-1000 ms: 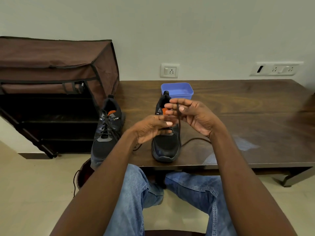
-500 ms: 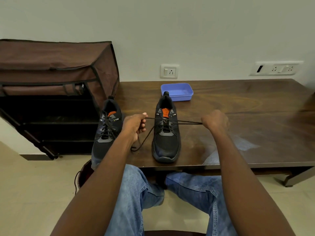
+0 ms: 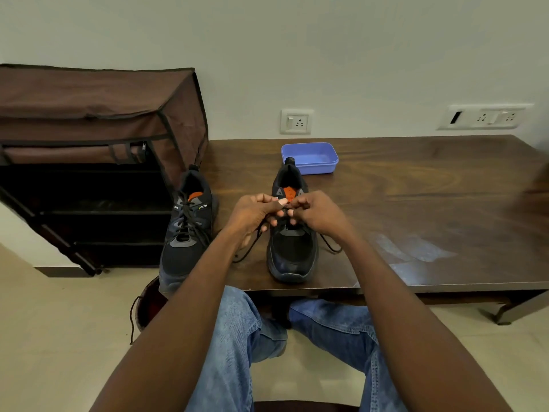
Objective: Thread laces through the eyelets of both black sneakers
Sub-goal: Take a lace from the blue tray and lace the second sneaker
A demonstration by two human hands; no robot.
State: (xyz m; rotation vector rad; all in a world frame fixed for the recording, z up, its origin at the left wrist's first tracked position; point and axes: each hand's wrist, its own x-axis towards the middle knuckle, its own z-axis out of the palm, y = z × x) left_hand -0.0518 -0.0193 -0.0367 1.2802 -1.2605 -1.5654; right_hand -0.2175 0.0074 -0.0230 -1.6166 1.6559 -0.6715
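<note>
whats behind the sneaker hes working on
A blue plastic tray sits on the table right behind the right sneaker. The sneaker's heel covers part of its front wall; it looks empty.

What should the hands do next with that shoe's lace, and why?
Probably cross the two ends into a knot. Both hands, left hand and right hand, pinch the thin black lace together above the orange tongue of the right-side black mesh sneaker, and its loose ends trail onto the dark wooden table.

- I am seeing bare forearms (image 3: 190, 307), with no sleeves showing.
- I am seeing faded blue jeans (image 3: 234, 346) covering both legs, lower centre of frame.
</note>
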